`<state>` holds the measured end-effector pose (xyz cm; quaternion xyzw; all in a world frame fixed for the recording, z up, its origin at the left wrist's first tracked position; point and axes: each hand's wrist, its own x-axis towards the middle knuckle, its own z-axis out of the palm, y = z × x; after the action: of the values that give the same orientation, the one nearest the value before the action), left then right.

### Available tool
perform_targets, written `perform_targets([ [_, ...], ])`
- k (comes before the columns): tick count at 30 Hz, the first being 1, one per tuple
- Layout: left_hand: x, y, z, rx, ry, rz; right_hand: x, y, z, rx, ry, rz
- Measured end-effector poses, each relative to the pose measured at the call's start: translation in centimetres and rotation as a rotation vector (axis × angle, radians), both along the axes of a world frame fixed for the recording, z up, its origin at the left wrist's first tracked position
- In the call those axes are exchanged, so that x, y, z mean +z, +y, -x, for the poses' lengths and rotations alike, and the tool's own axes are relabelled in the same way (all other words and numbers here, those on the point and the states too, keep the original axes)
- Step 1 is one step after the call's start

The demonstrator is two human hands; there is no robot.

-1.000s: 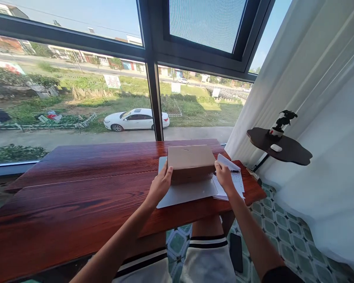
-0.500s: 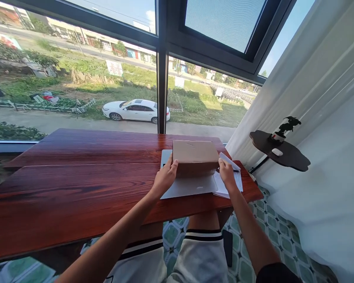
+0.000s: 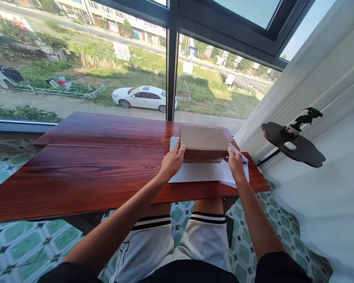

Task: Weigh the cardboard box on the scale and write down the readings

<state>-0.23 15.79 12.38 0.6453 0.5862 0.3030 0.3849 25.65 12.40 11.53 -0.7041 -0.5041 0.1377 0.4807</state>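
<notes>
A brown cardboard box (image 3: 203, 139) rests on a closed silver laptop (image 3: 196, 172) at the right end of the red wooden table (image 3: 85, 173). My left hand (image 3: 172, 162) grips the box's near left corner, thumb on top. On the near right corner sits my right hand (image 3: 234, 162), fingers curled against the box's side. Under that hand lie white papers (image 3: 237, 177) with a pen.
A large window with a dark frame (image 3: 172, 74) stands behind the table. At right, a small dark wall shelf (image 3: 297, 147) carries a black figurine (image 3: 305, 118) and a white object. White curtain fills the right side. Green patterned floor lies below.
The camera has tilted down and pulled back, showing more of my lap and the floor. Both hands stay on the box's near corners; the box has hardly moved.
</notes>
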Motion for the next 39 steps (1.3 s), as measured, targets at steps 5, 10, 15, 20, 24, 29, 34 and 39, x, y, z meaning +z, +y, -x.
perform_targets([
  [5,0.4,-0.1,0.9,0.036,0.001,-0.038,0.6,-0.2,1.2,0.01,0.025,-0.021],
  [10,1.3,-0.1,2.3,0.08,0.023,-0.078,1.0,0.1,2.7,0.019,0.015,-0.056],
  [15,2.0,-0.2,3.7,0.132,0.073,-0.114,0.8,0.8,4.1,0.068,0.075,-0.044],
  [20,2.0,-0.5,5.1,0.187,0.157,-0.136,0.4,1.3,5.4,0.105,0.089,-0.041],
  [24,1.8,-0.6,6.6,0.23,0.19,-0.148,0.3,1.3,6.9,0.12,0.076,-0.052],
  [29,1.4,-0.6,8.6,0.287,0.16,-0.166,0.4,1.3,9.4,0.178,0.081,-0.041],
  [34,1.1,-0.5,10.8,0.355,0.145,-0.199,0.3,1.6,11.9,0.253,0.131,-0.022],
  [39,1.0,-0.6,12.9,0.42,0.124,-0.244,0.0,1.9,14.4,0.329,0.168,-0.041],
])
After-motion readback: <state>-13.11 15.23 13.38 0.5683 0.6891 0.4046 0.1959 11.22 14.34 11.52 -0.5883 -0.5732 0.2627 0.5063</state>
